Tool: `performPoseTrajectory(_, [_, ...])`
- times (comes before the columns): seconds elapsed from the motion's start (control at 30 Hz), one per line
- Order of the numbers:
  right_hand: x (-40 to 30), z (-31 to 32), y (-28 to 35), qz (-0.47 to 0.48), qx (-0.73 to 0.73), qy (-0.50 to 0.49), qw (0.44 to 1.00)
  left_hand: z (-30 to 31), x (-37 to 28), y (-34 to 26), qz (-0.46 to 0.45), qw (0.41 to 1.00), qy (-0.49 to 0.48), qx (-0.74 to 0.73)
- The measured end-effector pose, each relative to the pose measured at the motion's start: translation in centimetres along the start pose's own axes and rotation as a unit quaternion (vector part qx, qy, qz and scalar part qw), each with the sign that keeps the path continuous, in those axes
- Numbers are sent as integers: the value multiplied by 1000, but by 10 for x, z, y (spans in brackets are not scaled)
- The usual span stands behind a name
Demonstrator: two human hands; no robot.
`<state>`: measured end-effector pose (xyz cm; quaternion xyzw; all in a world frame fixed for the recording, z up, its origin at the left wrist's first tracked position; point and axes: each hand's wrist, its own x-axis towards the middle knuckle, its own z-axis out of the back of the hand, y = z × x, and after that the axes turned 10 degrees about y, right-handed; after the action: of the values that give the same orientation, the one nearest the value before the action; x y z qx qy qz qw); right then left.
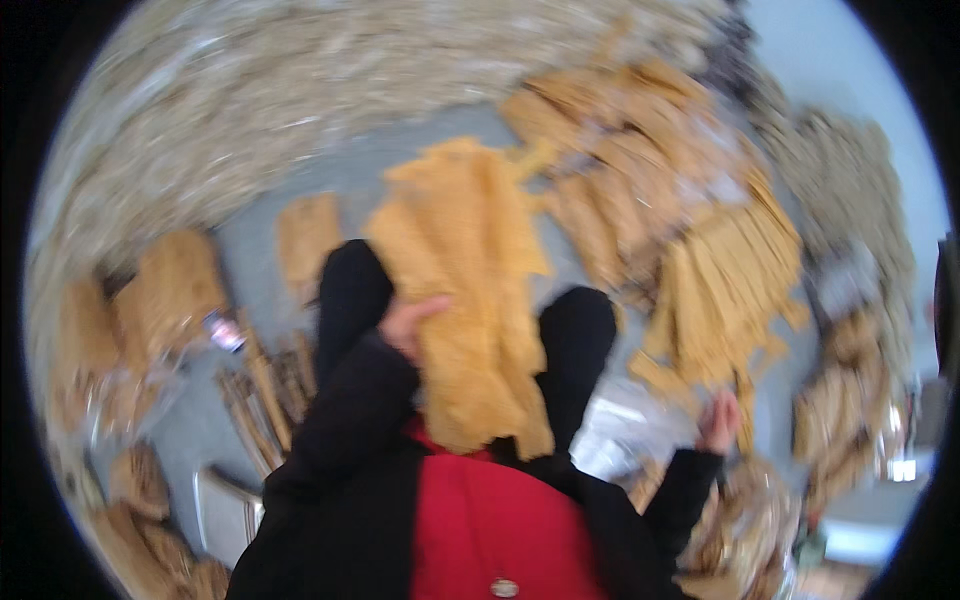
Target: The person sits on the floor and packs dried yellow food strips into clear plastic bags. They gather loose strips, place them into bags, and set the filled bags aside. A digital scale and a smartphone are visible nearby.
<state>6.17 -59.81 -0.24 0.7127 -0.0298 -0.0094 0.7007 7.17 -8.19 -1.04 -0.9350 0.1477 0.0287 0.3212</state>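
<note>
My left hand (409, 324) grips the left edge of a bundle of thin yellow-tan sheets (472, 300), its thumb lying on top. The bundle is long, creased and ragged at both ends, and it lies across my lap between my dark-clad knees. Off to the right, my right hand (720, 424) is beside a narrow yellow strip (744, 409), below a fanned stack of similar sheets (724, 285). Blur hides whether its fingers hold the strip. A clear plastic bag (626, 427) lies between my right knee and that hand.
Plastic-wrapped tan bundles (630, 180) lie ahead on the right, with more bagged bundles (750, 525) near my right side. A long beige heap (337, 82) borders the grey floor (255, 247). At left are tan bundles (180, 285), thin sticks (255, 405) and a metal-edged object (225, 510).
</note>
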Motion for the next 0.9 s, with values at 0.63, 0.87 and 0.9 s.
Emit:
performPoseTrajectory(0.63, [-18, -76, 131, 238, -158, -300, 910, 2, 6, -5, -92, 995, 26, -20])
performPoseTrajectory(0.87, [2, -112, 141, 229, -111, -210, 944, -23, 18, -57, -110, 991, 72, -2])
performPoseTrajectory(0.9, [4, -118, 138, 232, -98, -185, 950, -32, 17, -66, -110, 991, 80, 3])
